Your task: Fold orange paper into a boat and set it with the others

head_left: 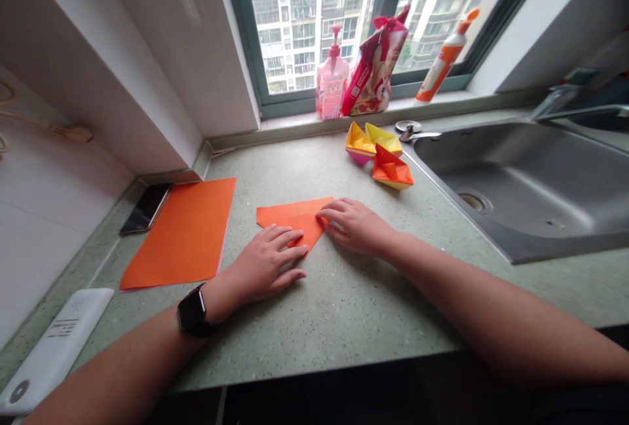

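Left fingers (291,238), right fingers (334,214) touching folded orange paper (301,214).

The left arm (122,363) slants in from the lower left to a palm-down left hand (263,264), fingers (293,253) spread, while the right arm (472,291) extends from the lower right to a right hand (358,228), bent fingers close together and pointing left.

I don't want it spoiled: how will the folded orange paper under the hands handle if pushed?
The folded orange paper looks thin, so probably light. Lying flat on the counter, it would likely slide, not tip. It may bend along its faint crease.
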`<state>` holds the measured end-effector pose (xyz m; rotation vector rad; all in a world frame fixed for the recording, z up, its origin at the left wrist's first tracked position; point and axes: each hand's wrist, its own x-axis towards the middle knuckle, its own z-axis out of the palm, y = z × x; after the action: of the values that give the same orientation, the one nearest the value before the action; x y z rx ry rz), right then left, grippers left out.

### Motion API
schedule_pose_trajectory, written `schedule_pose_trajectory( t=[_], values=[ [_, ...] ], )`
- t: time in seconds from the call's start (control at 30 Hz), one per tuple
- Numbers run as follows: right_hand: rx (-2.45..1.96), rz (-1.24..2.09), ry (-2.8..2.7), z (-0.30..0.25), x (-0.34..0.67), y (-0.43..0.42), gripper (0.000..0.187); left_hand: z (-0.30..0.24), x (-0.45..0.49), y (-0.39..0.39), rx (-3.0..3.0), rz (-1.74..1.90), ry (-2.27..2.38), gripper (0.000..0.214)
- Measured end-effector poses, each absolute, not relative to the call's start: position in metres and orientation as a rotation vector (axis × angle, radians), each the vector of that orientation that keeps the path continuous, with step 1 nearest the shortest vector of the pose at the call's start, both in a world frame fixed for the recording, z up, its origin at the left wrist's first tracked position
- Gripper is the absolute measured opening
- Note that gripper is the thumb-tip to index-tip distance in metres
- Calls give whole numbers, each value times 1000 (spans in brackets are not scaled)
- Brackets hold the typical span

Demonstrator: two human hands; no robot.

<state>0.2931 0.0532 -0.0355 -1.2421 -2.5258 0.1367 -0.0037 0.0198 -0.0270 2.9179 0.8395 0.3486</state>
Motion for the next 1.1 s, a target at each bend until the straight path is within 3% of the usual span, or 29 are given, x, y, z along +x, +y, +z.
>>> schedule_pose_trajectory(
  t=[0.27,0.5,0.7,0.9,1.1],
  values=[
    [-1031,135,-2604,-25,293,32,24,-26,-9,27,2847,485,1035,19],
    [-807,280,-2611,-19,290,24,26,-34,-22,39,2870,522,953,34],
    [-898,148,-2472,-36,298,45,38,-45,-21,49,2857,559,870,34],
    [-928,191,-2559,-56,298,53,67,-41,-21,55,2783,575,746,37],
    [-957,279,-2625,-55,294,51,54,-28,-14,41,2841,441,785,28]
  ],
)
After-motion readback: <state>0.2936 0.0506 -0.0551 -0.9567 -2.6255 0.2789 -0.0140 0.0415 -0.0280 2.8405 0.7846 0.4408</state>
